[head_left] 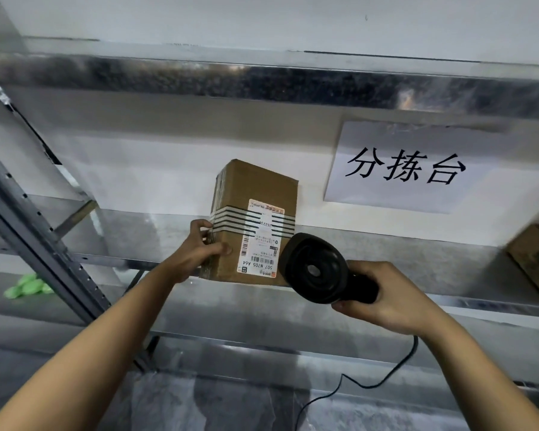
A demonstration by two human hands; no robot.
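On the metal shelf (pixel 137 241) stands a cardboard box (pixel 255 213); your left hand (pixel 196 253) grips its side, your right hand (pixel 383 297) holds the black scanner (pixel 315 272) firmly.

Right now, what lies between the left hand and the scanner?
In the head view, the box with its label lies between the left hand gripping its side and the scanner in the right hand.
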